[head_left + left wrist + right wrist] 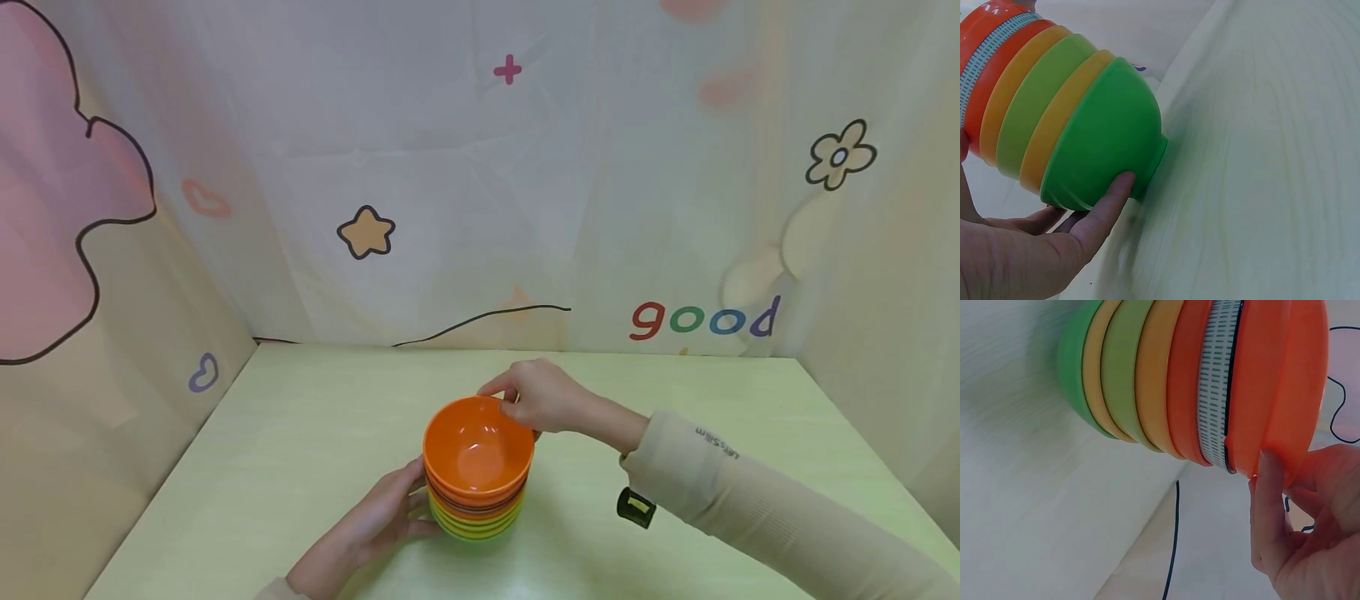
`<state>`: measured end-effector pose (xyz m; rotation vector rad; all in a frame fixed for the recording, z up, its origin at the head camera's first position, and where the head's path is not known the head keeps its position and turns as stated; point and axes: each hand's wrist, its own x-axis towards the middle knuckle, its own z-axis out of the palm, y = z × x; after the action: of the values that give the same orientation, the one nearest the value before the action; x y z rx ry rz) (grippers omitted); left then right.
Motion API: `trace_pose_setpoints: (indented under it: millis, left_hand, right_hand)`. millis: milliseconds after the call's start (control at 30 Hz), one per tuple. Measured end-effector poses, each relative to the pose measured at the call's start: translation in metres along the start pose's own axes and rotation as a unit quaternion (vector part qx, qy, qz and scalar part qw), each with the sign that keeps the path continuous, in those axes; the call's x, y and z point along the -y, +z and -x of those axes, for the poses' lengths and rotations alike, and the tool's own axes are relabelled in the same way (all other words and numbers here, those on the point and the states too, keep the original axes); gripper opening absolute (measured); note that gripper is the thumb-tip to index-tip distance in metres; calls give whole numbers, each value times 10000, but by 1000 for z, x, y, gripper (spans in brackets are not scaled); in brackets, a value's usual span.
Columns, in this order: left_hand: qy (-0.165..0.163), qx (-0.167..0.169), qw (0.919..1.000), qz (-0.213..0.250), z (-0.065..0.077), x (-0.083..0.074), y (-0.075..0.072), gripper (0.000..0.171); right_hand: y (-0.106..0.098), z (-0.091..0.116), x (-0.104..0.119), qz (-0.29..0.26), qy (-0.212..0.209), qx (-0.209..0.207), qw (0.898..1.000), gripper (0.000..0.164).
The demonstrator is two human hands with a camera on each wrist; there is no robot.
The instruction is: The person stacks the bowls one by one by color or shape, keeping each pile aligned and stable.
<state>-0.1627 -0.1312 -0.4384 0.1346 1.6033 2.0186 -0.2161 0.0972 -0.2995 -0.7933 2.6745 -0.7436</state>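
A stack of nested bowls stands on the table, with an orange bowl [480, 446] uppermost and a green bowl [1110, 131] at the bottom. Between them sit yellow, light green and orange bowls and one band with a dashed pattern [1215, 387]. My right hand [543, 398] pinches the far right rim of the top orange bowl, thumb at the inside and fingers outside. Against the left side of the stack rests my left hand [386, 510], its fingers spread over several bowls. In the left wrist view, one straight finger [1107, 209] touches the green bowl near its foot.
The pale green table [675, 467] runs back to a fabric backdrop [450, 167] printed with a star, a flower and the word good. Fabric also hangs at the left and right sides. A small black device [636, 507] is by my right sleeve.
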Motion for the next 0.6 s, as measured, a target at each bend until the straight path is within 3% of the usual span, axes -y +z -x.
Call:
trace_pose_setpoints:
  millis: [300,600]
  left_hand:
    - [-22,-17,10000,17,0,0,1,75]
    - [-26,39,10000,23,-1,0,0,72]
  right_hand:
    - [5,-1,-3,-85,209,-164,9996,32]
    - [7,-2,-3,175,-83,-365,9991,30]
